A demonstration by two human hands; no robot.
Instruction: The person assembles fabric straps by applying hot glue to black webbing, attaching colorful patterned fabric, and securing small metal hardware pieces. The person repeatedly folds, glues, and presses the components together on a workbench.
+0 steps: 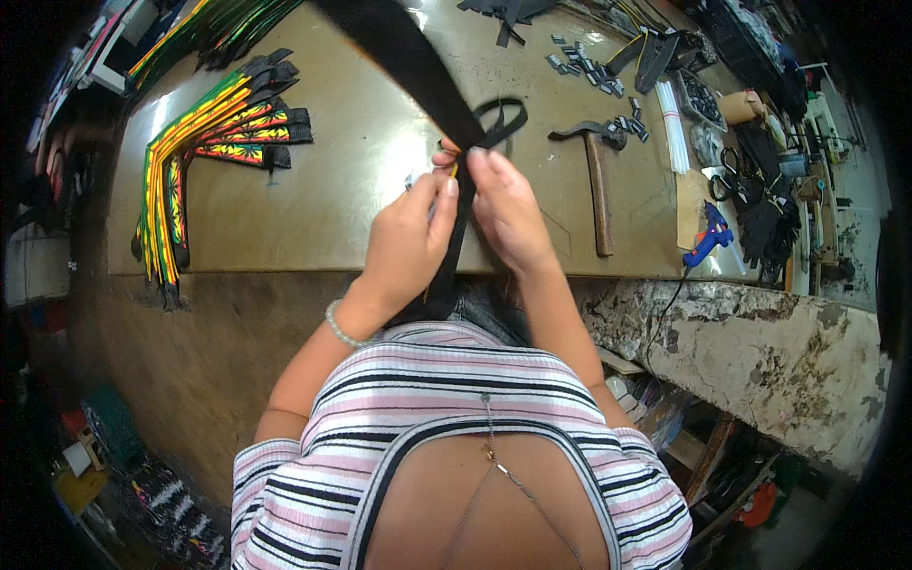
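A wide black strap [410,59] runs from the far edge of the view down to my hands, and a narrower black loop [506,118] curls out beside it. My left hand [414,226] is closed on the strap, thumb and fingers pinched together with a thin yellow edge showing by the fingertips. Against the strap's other side, my right hand [511,211] grips it between thumb and fingers. Below the hands, a dark length hangs over the table's front edge toward my lap. The hands partly cover the spot where the pieces meet.
Patterned straps [163,163] lie stacked at left. To the right are a hammer [598,195], small metal clips [581,66], white strips [672,128], scissors [730,173] and a blue glue gun [709,236] with a cord hanging over the table [328,214] edge.
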